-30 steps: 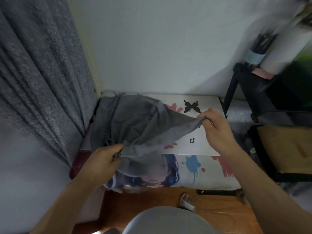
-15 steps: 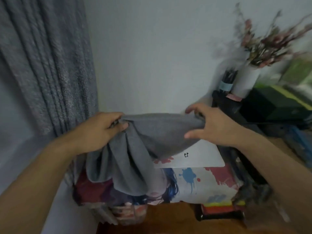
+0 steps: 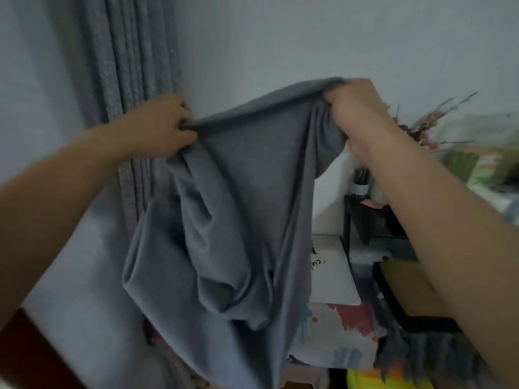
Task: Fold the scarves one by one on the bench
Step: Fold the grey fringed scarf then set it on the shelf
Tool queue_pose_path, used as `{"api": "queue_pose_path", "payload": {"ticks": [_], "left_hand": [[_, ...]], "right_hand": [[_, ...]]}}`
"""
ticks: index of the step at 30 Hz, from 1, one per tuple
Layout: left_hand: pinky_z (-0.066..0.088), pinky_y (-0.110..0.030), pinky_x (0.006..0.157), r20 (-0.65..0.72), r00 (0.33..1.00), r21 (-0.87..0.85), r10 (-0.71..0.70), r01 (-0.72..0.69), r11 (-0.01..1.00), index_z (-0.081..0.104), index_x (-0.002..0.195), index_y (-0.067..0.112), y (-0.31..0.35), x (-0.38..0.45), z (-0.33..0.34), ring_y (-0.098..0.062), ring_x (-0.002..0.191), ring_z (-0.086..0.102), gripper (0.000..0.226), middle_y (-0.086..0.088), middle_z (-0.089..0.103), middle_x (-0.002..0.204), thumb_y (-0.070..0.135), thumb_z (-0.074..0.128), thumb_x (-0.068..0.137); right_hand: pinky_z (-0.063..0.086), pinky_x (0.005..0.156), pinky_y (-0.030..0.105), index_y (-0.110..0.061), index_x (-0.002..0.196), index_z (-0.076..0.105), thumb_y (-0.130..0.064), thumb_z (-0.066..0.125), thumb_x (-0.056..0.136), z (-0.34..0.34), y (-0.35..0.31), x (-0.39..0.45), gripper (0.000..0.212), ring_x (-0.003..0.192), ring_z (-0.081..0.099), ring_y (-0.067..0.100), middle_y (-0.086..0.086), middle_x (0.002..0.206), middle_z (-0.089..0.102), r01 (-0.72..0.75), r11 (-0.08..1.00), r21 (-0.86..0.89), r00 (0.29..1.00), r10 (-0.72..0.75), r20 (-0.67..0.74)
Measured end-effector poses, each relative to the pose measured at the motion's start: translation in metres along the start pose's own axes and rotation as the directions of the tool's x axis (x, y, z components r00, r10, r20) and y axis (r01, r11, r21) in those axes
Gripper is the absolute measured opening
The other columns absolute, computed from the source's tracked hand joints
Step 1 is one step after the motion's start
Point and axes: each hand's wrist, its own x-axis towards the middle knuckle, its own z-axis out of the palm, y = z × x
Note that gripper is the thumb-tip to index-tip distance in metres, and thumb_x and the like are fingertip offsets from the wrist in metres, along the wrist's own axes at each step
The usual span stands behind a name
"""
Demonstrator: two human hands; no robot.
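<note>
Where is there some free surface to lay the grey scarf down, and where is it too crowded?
The only bare patch in view is the white board, bordered by the hanging grey scarf on its left and the black shelf on its right. The right is crowded: shelf, dried flowers. Both the left hand and right hand hold the scarf up, which hides the rest.
</note>
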Motion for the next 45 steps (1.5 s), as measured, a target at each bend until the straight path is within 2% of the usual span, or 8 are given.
{"api": "queue_pose_path", "payload": {"ticks": [4, 7, 11, 17, 30, 34, 36, 45], "left_hand": [[0.033, -0.032, 0.054, -0.200, 0.950, -0.317, -0.238, 0.167, 0.934, 0.053, 0.081, -0.005, 0.031, -0.022, 0.003, -0.019, 0.065, 0.046, 0.024, -0.010, 0.049, 0.069, 0.014, 0.056, 0.095], [0.037, -0.036, 0.062, -0.184, 0.976, -0.265, -0.120, 0.068, 0.962, 0.050, 0.085, -0.001, 0.060, -0.043, 0.004, -0.021, 0.071, 0.048, 0.028, -0.014, 0.054, 0.078, 0.021, 0.064, 0.096], [0.044, -0.015, 0.062, 0.157, 0.988, -0.219, -0.010, 0.044, 0.975, 0.063, 0.094, 0.020, 0.071, -0.078, 0.009, 0.005, 0.072, 0.058, 0.023, 0.011, 0.063, 0.084, 0.039, 0.076, 0.087], [0.045, -0.023, 0.056, 0.416, 0.880, -0.028, -0.231, 0.267, 0.963, 0.072, 0.083, 0.001, 0.028, -0.121, 0.090, -0.022, 0.071, 0.065, 0.039, -0.015, 0.070, 0.079, 0.040, 0.070, 0.092], [0.050, -0.055, 0.095, 0.027, 0.774, -0.078, -0.632, 0.632, 0.771, 0.058, 0.133, 0.013, 0.026, -0.139, 0.135, -0.052, 0.115, 0.056, 0.048, -0.030, 0.054, 0.132, -0.004, 0.052, 0.088], [0.053, -0.029, 0.040, 0.160, 0.620, -0.813, -0.768, 0.524, 0.254, 0.054, 0.119, 0.019, 0.038, -0.092, 0.092, -0.029, 0.058, 0.061, 0.042, -0.020, 0.060, 0.105, -0.011, 0.039, 0.095], [0.055, -0.031, 0.039, 0.274, 0.582, -0.906, -0.766, 0.424, -0.002, 0.044, 0.113, 0.025, 0.041, -0.081, 0.082, -0.024, 0.050, 0.061, 0.035, -0.015, 0.056, 0.092, -0.002, 0.023, 0.101], [0.060, -0.044, 0.071, 0.257, 0.582, -0.957, -0.772, 0.264, -0.119, 0.055, 0.092, 0.023, 0.041, -0.067, 0.055, -0.022, 0.083, 0.063, 0.025, -0.003, 0.062, 0.093, 0.020, 0.033, 0.105]], "right_hand": [[0.054, 0.079, 0.032, -0.010, 0.099, 0.070, -0.017, 0.054, 0.095, -0.026, 0.004, -0.016, 0.017, 0.094, 0.069, 0.024, 0.007, 0.100, 0.072, -0.177, 0.984, 0.019, 0.983, 0.175, 0.050], [0.056, 0.085, 0.039, -0.008, 0.105, 0.069, -0.017, 0.053, 0.095, -0.051, -0.001, -0.021, 0.021, 0.096, 0.069, 0.027, 0.010, 0.101, 0.072, -0.216, 0.976, 0.026, 0.976, 0.217, -0.023], [0.054, 0.080, 0.036, -0.008, 0.104, 0.065, -0.014, 0.051, 0.098, -0.086, 0.006, -0.033, 0.016, 0.097, 0.067, 0.026, 0.010, 0.101, 0.068, -0.239, 0.971, 0.029, 0.967, 0.240, -0.079], [0.054, 0.088, 0.035, -0.006, 0.125, 0.061, -0.023, 0.050, 0.100, -0.118, 0.033, -0.058, 0.032, 0.101, 0.064, 0.020, 0.004, 0.110, 0.066, -0.270, 0.959, -0.084, 0.959, 0.260, -0.112], [0.041, 0.065, 0.021, -0.021, 0.096, 0.061, -0.023, 0.034, 0.107, -0.165, 0.090, -0.056, 0.029, 0.072, 0.049, 0.010, -0.002, 0.086, 0.055, -0.417, 0.766, -0.489, 0.895, 0.250, -0.371], [0.046, 0.077, 0.033, -0.004, 0.109, 0.064, -0.012, 0.041, 0.102, -0.175, 0.092, -0.056, 0.026, 0.098, 0.062, 0.030, 0.015, 0.106, 0.064, -0.314, 0.753, -0.579, 0.916, 0.079, -0.393], [0.046, 0.089, 0.040, 0.002, 0.123, 0.060, -0.011, 0.042, 0.101, -0.174, 0.102, -0.055, 0.031, 0.117, 0.058, 0.037, 0.022, 0.123, 0.061, -0.322, 0.694, -0.644, 0.927, 0.093, -0.364], [0.051, 0.100, 0.044, -0.003, 0.132, 0.055, -0.013, 0.041, 0.102, -0.146, 0.113, -0.058, 0.034, 0.119, 0.058, 0.033, 0.016, 0.131, 0.059, -0.354, 0.833, -0.426, 0.895, 0.170, -0.411]]}}
